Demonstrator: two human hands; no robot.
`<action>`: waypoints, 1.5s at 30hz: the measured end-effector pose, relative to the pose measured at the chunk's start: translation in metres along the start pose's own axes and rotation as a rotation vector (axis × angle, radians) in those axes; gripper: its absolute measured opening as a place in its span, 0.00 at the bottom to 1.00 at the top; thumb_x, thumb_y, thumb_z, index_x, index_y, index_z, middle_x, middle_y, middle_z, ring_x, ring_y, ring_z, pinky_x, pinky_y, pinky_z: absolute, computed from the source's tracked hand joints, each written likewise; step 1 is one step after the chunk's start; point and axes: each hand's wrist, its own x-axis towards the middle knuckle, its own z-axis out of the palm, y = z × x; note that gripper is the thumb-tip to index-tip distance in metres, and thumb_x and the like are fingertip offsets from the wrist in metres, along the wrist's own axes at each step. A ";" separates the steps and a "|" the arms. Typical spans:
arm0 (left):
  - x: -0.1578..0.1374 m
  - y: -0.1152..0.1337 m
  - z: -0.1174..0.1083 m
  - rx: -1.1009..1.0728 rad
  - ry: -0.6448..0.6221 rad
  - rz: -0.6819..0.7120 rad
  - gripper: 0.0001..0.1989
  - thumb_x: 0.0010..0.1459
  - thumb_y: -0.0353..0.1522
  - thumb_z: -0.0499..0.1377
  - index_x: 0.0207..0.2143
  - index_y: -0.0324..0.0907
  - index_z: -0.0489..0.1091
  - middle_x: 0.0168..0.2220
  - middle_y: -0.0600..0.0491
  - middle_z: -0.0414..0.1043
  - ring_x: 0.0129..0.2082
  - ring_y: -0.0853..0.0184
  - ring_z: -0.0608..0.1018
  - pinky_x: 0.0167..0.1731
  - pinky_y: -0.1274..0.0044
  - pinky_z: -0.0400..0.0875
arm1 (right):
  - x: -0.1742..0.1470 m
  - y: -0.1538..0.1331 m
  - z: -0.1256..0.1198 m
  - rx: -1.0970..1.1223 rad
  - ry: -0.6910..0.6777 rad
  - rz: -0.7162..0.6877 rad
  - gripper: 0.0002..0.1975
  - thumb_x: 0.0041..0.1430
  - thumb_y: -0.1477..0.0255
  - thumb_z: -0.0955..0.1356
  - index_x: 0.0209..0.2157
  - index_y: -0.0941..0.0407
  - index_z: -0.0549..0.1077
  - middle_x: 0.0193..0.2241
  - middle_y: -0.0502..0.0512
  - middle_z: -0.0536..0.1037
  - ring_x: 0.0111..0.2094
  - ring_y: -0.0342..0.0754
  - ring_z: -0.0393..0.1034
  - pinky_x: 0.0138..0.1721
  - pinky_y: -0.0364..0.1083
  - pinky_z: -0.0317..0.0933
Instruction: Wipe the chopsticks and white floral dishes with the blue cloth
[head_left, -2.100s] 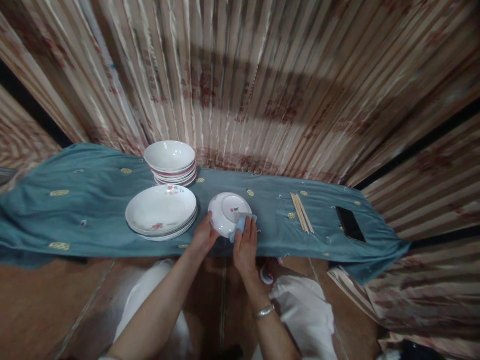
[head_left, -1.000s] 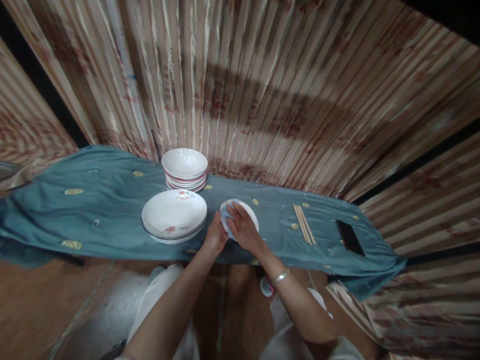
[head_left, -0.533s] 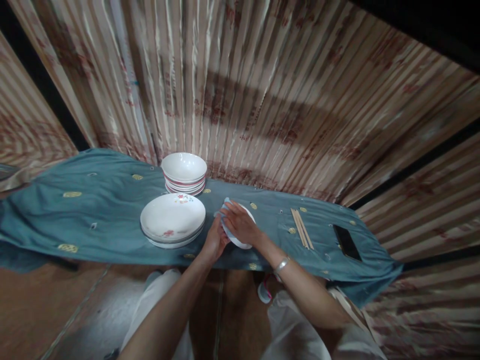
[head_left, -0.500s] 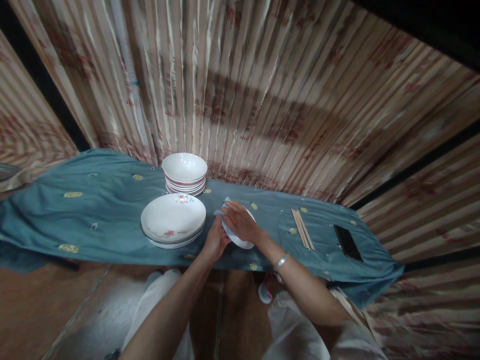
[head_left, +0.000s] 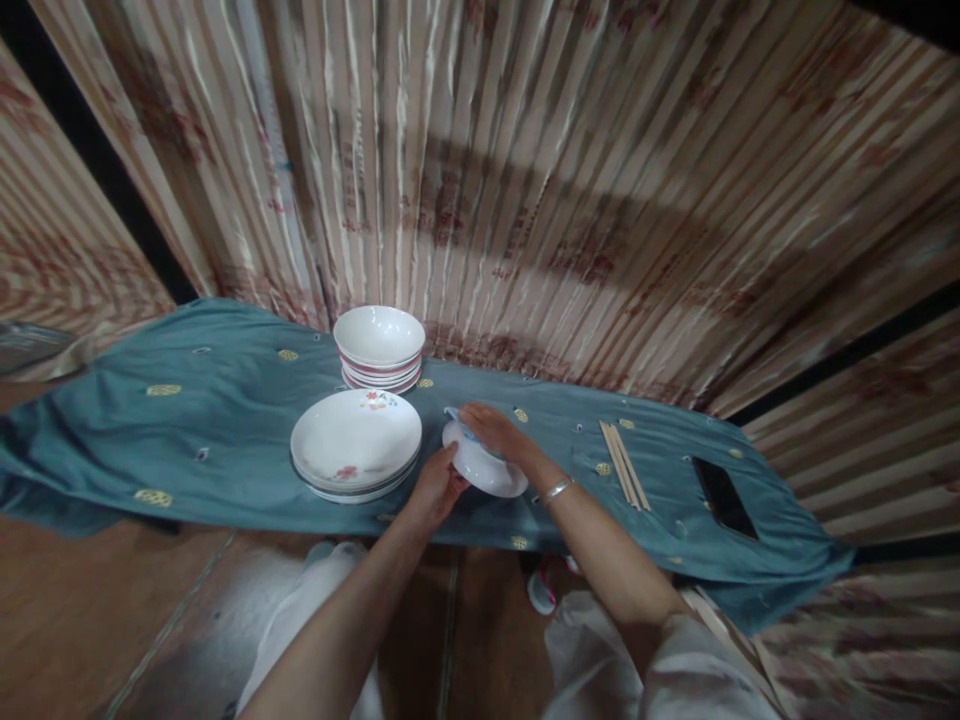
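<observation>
My left hand (head_left: 441,484) grips the near left rim of a white bowl (head_left: 491,474), thumb on top. The bowl is tilted over the table's front part, apparently with its underside facing up. A light blue cloth (head_left: 452,413) lies under my right hand (head_left: 491,428), which presses it onto the far side of the bowl. Most of the cloth is hidden by my fingers. Just left of my hands sits a stack of wide white plates (head_left: 352,440) with floral marks. Behind them stands a stack of white bowls (head_left: 379,338) with red bands.
A teal cloth (head_left: 240,430) with yellow patterns covers the long table. To the right lie several wooden chopsticks (head_left: 625,465) and a black phone (head_left: 724,496). A striped curtain (head_left: 525,200) hangs behind, with dark poles (head_left: 97,160) at the sides.
The bowl has turned in my hands and shows more of its surface. My right hand has shifted with the cloth along its far side. The view has swung slightly left.
</observation>
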 end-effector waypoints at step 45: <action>-0.007 -0.011 -0.012 0.052 -0.062 0.096 0.04 0.52 0.27 0.62 0.31 0.33 0.73 0.25 0.49 0.76 0.24 0.68 0.75 0.30 0.76 0.69 | -0.111 -0.099 0.027 0.165 0.373 0.330 0.26 0.66 0.69 0.55 0.64 0.59 0.53 0.64 0.62 0.56 0.67 0.53 0.39 0.64 0.60 0.44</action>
